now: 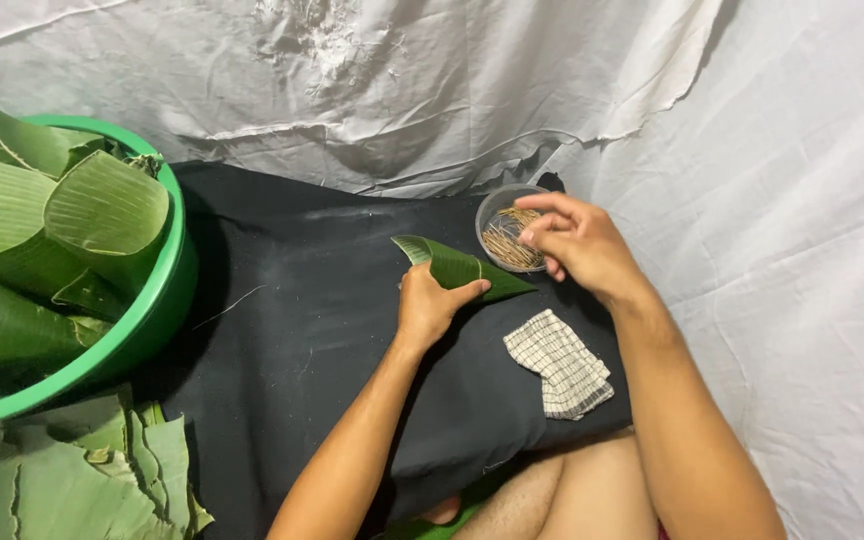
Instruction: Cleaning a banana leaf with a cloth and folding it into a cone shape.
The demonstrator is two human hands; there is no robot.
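My left hand (pixel 430 305) is clamped on a folded green banana-leaf cone (pixel 460 268), thumb over its near edge, fingers wrapped underneath. The cone lies on the black cloth (pixel 322 330), tip pointing right, open mouth to the far left.

My right hand (pixel 577 245) hovers over the small round clear dish of thin wooden picks (pixel 508 238), just beyond the cone's tip. Fingertips are drawn together in a pinch above the picks; can't tell whether a pick is actually between them.

A checked folded white rag (pixel 560 364) sits near and right of the cone, apart from it. A green plastic basin (pixel 147 320) at far left is full of rolled leaves. Flat cut leaf pieces (pixel 82 480) are stacked near left, below the basin. White sheeting (pixel 772 200) covers the backdrop and right side.
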